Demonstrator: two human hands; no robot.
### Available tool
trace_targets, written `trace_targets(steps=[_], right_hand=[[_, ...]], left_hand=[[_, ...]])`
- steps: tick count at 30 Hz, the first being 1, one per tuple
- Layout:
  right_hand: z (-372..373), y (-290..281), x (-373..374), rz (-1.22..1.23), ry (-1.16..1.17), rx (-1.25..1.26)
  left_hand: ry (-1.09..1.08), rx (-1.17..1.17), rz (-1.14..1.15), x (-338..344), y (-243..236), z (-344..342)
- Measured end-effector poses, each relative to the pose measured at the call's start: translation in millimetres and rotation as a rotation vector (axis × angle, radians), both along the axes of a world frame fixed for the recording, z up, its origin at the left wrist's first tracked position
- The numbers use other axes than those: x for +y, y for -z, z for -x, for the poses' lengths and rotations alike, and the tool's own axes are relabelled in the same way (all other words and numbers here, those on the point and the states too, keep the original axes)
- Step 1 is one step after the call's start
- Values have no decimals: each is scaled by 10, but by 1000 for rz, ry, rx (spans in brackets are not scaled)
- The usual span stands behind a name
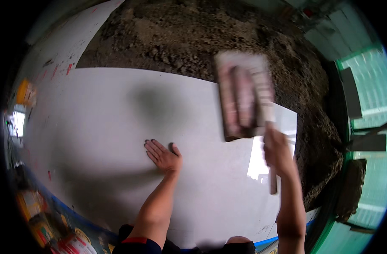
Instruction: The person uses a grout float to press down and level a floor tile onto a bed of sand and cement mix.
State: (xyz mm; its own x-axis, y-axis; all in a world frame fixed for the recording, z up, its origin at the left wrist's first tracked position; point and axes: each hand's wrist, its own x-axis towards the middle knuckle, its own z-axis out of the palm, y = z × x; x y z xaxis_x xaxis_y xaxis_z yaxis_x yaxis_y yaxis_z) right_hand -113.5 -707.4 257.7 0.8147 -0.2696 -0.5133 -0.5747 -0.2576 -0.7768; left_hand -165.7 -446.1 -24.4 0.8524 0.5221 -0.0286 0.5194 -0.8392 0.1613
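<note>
Mallet (pixel 241 97) with a broad, blurred head appears beyond and left of the right hand (pixel 278 149), which grips its handle, the handle's long axis running away from the body; whether the head touches the white slab (pixel 104 122) I cannot tell. Left hand (pixel 164 159), open, rests palm down on the slab, with room between it and the head; brown soil (pixel 181 40) borders the slab's far and right edges.

Your left hand (pixel 164 159) lies on the white tile (pixel 206 182); at its three o'clock, your right hand (pixel 278 150) grips a blurred mallet (pixel 244 97).
</note>
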Motion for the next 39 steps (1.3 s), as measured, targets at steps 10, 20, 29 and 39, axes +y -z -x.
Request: trace_targets(steps=[10, 20, 29, 39], right_hand=[[-20, 1965, 80, 438, -197, 154], [628, 282, -563, 205, 359, -556], [98, 503, -1711, -7, 272, 212], [1227, 1963, -1583, 559, 434, 129]], left_hand=[[38, -71, 46, -163, 29, -86], [34, -148, -158, -75, 160, -75], [65, -193, -220, -106, 318, -46], [81, -61, -216, -371, 200, -71]])
